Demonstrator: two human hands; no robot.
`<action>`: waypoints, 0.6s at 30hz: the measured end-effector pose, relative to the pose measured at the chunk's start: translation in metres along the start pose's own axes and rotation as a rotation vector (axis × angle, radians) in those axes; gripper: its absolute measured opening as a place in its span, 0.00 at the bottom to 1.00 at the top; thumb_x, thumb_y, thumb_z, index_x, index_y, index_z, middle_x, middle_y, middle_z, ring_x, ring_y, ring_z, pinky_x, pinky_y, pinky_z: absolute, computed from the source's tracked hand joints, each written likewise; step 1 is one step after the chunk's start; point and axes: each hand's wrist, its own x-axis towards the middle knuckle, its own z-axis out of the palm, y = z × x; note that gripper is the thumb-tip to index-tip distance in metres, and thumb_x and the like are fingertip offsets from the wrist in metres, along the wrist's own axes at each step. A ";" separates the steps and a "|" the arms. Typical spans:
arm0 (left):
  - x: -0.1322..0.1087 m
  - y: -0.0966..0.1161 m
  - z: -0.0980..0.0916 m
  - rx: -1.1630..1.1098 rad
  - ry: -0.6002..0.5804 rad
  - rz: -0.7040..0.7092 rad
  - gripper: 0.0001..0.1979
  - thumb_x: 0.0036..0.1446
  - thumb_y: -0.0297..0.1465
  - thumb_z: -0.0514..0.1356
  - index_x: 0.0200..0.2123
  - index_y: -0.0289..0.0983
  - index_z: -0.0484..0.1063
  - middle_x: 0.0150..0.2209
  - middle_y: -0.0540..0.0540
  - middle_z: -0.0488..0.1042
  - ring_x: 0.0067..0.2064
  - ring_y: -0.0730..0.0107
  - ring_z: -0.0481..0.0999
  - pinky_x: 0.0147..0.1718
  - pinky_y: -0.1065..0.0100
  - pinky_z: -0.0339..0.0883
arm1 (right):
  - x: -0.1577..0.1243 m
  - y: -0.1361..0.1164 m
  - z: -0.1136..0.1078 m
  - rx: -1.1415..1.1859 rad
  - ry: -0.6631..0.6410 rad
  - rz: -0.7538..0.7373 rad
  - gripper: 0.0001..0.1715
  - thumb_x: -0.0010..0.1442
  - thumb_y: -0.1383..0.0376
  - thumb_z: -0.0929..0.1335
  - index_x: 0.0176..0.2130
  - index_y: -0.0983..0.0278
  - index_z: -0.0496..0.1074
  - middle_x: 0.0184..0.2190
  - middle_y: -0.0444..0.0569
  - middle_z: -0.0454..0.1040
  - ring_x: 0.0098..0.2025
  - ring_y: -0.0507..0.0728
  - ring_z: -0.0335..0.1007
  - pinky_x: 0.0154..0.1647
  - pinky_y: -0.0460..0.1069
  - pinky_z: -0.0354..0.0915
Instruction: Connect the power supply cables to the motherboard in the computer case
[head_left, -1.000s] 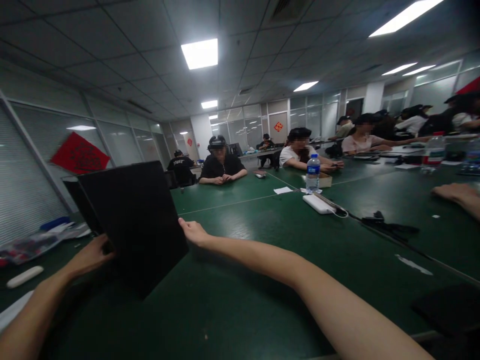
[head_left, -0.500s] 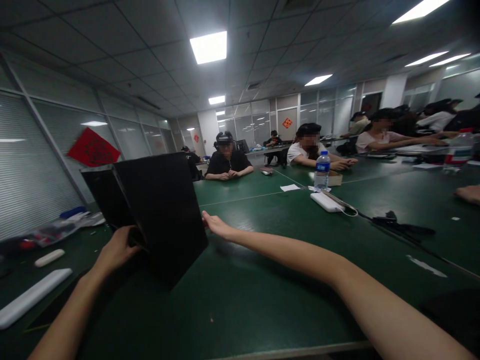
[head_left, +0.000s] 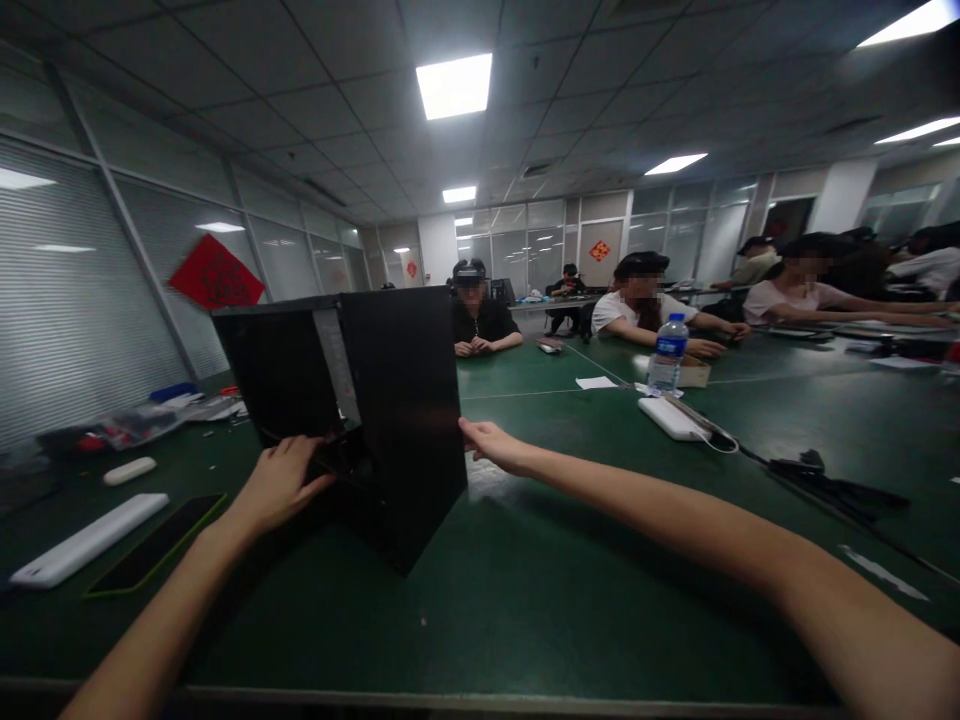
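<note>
A tall black box-like case (head_left: 405, 420) stands upright on the green table, its open side turned toward my left. Inside the opening are a grey strip (head_left: 336, 365) and dark parts too dim to make out. My left hand (head_left: 281, 485) is at the lower part of this opening, thumb below and fingers curled around the case's edge; the fingertips are partly hidden. On the other side, my right hand (head_left: 491, 443) grips the right edge of the case, with some of its fingers out of sight behind the panel.
Left of the case lie a phone with a green edge (head_left: 154, 545), a long white bar-shaped object (head_left: 90, 540) and a small white oval case (head_left: 129, 470). Rightward are a water bottle (head_left: 667, 355), a white power bank (head_left: 673, 418) and black cables (head_left: 832, 480). Several people sit around the tables.
The case has turned, so more of its open side and the grey strip shows. My left hand has shifted at the opening. The view has swung slightly left.
</note>
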 end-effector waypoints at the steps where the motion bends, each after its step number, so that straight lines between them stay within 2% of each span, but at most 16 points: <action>1: -0.001 0.007 -0.001 0.022 0.007 0.018 0.30 0.62 0.48 0.53 0.59 0.33 0.67 0.56 0.32 0.72 0.56 0.43 0.71 0.53 0.47 0.64 | -0.004 0.001 -0.008 0.004 -0.007 0.001 0.36 0.65 0.40 0.62 0.45 0.68 0.77 0.46 0.56 0.78 0.39 0.54 0.71 0.36 0.47 0.58; 5: -0.001 0.037 -0.007 0.063 0.016 0.132 0.31 0.64 0.49 0.52 0.61 0.34 0.67 0.57 0.32 0.72 0.56 0.43 0.70 0.56 0.43 0.58 | -0.025 0.002 -0.043 0.047 -0.017 0.016 0.38 0.64 0.39 0.62 0.49 0.68 0.78 0.48 0.60 0.78 0.44 0.57 0.73 0.42 0.51 0.62; 8: 0.004 0.057 -0.007 0.008 0.018 0.245 0.28 0.65 0.47 0.52 0.61 0.38 0.67 0.58 0.34 0.72 0.58 0.46 0.70 0.60 0.42 0.55 | -0.040 0.003 -0.070 0.080 0.013 0.004 0.37 0.65 0.40 0.62 0.50 0.67 0.78 0.50 0.62 0.77 0.48 0.59 0.74 0.49 0.54 0.64; 10: 0.010 0.071 -0.004 -0.054 0.020 0.298 0.26 0.66 0.45 0.53 0.61 0.37 0.67 0.58 0.35 0.73 0.58 0.48 0.71 0.59 0.46 0.58 | -0.048 0.007 -0.085 0.113 0.047 -0.020 0.36 0.66 0.41 0.61 0.52 0.66 0.77 0.52 0.62 0.77 0.50 0.60 0.74 0.52 0.55 0.64; 13: 0.023 0.093 0.002 -0.118 0.048 0.326 0.23 0.65 0.43 0.56 0.58 0.37 0.69 0.55 0.36 0.75 0.54 0.51 0.75 0.53 0.53 0.67 | -0.056 0.013 -0.102 0.173 0.099 -0.039 0.36 0.68 0.42 0.60 0.51 0.66 0.78 0.53 0.63 0.76 0.52 0.60 0.74 0.55 0.56 0.64; 18: 0.039 0.130 -0.002 -0.138 0.043 0.391 0.15 0.64 0.39 0.61 0.50 0.38 0.72 0.47 0.40 0.79 0.48 0.54 0.79 0.47 0.58 0.70 | -0.068 0.011 -0.116 0.133 0.221 -0.013 0.34 0.71 0.47 0.57 0.49 0.67 0.79 0.51 0.63 0.78 0.50 0.59 0.76 0.53 0.55 0.67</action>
